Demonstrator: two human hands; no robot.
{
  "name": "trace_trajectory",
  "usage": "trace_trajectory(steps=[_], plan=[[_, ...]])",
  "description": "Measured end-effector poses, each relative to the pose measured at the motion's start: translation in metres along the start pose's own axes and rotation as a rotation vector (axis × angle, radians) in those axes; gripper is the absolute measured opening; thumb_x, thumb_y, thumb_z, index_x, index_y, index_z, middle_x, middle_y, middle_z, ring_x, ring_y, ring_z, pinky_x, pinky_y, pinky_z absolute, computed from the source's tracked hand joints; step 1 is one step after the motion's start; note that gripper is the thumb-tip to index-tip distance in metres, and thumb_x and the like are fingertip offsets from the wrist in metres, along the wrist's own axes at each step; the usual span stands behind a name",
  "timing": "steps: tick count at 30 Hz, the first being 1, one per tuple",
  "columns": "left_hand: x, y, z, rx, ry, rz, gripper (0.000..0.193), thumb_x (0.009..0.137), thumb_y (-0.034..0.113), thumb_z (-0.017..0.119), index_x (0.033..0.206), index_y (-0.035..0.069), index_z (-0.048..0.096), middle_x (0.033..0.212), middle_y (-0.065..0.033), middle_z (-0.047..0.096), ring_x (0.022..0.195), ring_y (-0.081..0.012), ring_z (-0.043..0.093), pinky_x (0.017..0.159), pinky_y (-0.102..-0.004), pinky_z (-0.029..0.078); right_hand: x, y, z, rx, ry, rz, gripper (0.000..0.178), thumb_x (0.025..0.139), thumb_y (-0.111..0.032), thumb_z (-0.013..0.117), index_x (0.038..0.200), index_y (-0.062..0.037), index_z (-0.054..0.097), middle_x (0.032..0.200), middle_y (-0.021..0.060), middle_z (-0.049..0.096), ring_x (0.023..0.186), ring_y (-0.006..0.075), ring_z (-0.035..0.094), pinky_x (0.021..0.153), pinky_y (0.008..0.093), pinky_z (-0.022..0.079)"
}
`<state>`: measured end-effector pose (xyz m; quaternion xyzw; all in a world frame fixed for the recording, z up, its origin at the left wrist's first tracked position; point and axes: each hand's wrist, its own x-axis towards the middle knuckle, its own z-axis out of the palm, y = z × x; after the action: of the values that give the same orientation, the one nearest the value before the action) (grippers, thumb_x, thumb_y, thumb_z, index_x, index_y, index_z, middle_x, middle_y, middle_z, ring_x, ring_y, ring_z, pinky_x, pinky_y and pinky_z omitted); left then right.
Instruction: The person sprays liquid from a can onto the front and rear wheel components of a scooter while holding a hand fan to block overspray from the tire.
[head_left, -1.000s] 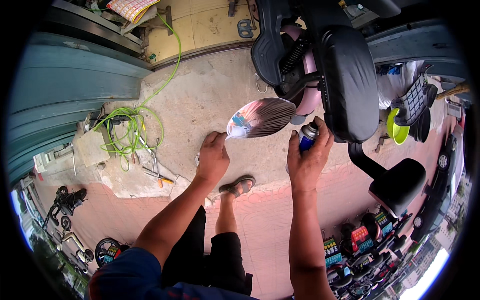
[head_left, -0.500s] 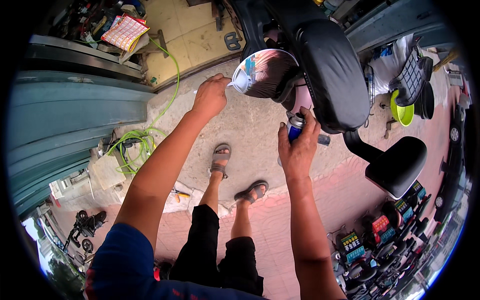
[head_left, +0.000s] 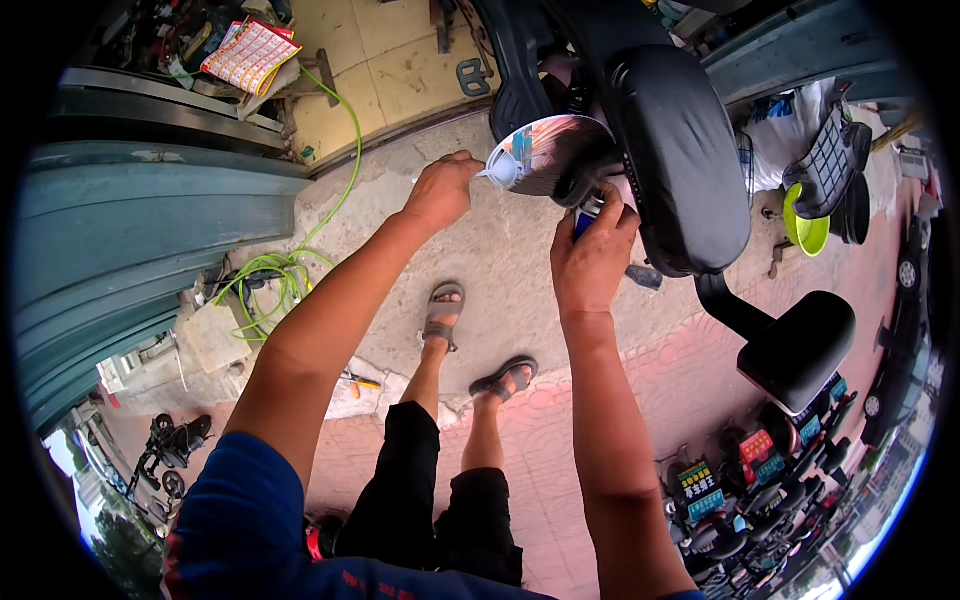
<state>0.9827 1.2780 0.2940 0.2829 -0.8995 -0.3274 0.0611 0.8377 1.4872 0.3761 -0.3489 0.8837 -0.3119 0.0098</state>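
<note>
My left hand [head_left: 443, 190] is closed round the white handle of a round, glossy printed hand fan [head_left: 548, 150]. The fan is held tilted beside the dark body of a scooter, hiding part of it. In my right hand [head_left: 592, 262] is a blue and silver spray can [head_left: 585, 220], with the fingers wrapped round it. The can's top is close to the fan's lower right edge, next to a pinkish scooter panel [head_left: 624, 188]. Whether can and fan touch, I cannot tell. The black scooter seat [head_left: 688, 160] lies just right of both.
A black backrest [head_left: 798, 350] juts from the seat on a bent arm. Coiled green hose [head_left: 268, 290] lies at left by a teal shutter [head_left: 160, 215]. At right stands a lime-green bucket [head_left: 808, 232]. Orange-handled pliers [head_left: 360, 381] rest near my feet.
Both hands have shifted: the left moved right with the fan, and the right lifted the spray can closer to the fan's edge. The view has shifted slightly.
</note>
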Motion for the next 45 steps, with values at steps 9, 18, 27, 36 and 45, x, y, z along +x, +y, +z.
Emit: trace_trajectory(steps=[9,18,27,36,45], plan=[[0.006,0.001,-0.011,-0.05,-0.02,-0.029,0.048,0.082,-0.013,0.054,0.121,0.003,0.078,0.112,-0.018,0.071,0.115,-0.0413,0.067,0.1,-0.0493,0.055,0.033,-0.037,-0.014,-0.083,0.09,0.024,0.064,0.092,-0.007,0.077,0.15,-0.0037,0.051,0.125,0.0272,0.057,0.116,0.0479,0.061,0.1,0.0538,0.052],[-0.016,-0.004,-0.026,0.061,0.049,-0.026,0.045,0.082,-0.009,0.057,0.12,0.005,0.077,0.109,-0.0158,0.07,0.11,-0.0395,0.068,0.098,-0.048,0.055,-0.041,-0.05,-0.032,0.011,-0.149,0.126,0.064,0.094,-0.008,0.077,0.152,-0.0029,0.05,0.128,0.0255,0.056,0.115,0.0433,0.06,0.1,0.0516,0.052],[-0.254,-0.02,-0.079,0.253,-0.027,-0.328,0.04,0.076,-0.003,0.065,0.114,0.005,0.073,0.107,-0.0157,0.068,0.106,-0.0389,0.068,0.093,-0.0498,0.055,-0.135,-0.052,-0.118,0.118,-0.551,0.194,0.066,0.092,-0.016,0.08,0.151,-0.0081,0.052,0.139,0.0296,0.055,0.121,0.0502,0.063,0.101,0.0558,0.056],[-0.648,0.141,-0.077,0.243,-0.503,-1.504,0.021,0.095,0.018,0.07,0.109,0.005,0.079,0.111,-0.0233,0.081,0.111,-0.0423,0.078,0.09,-0.0509,0.064,-0.168,0.034,-0.205,0.011,-0.968,-0.034,0.075,0.086,-0.024,0.084,0.152,-0.0156,0.052,0.129,0.0295,0.063,0.121,0.0493,0.065,0.104,0.0559,0.056],[-0.702,0.391,0.081,0.069,-0.773,-1.258,0.022,0.099,0.011,0.066,0.112,-0.004,0.077,0.108,-0.0252,0.081,0.103,-0.0381,0.081,0.083,-0.0456,0.065,-0.12,0.251,-0.306,-0.265,-1.123,0.163,0.09,0.079,-0.04,0.091,0.153,-0.0148,0.046,0.133,0.0298,0.068,0.125,0.0478,0.069,0.109,0.0537,0.056]])
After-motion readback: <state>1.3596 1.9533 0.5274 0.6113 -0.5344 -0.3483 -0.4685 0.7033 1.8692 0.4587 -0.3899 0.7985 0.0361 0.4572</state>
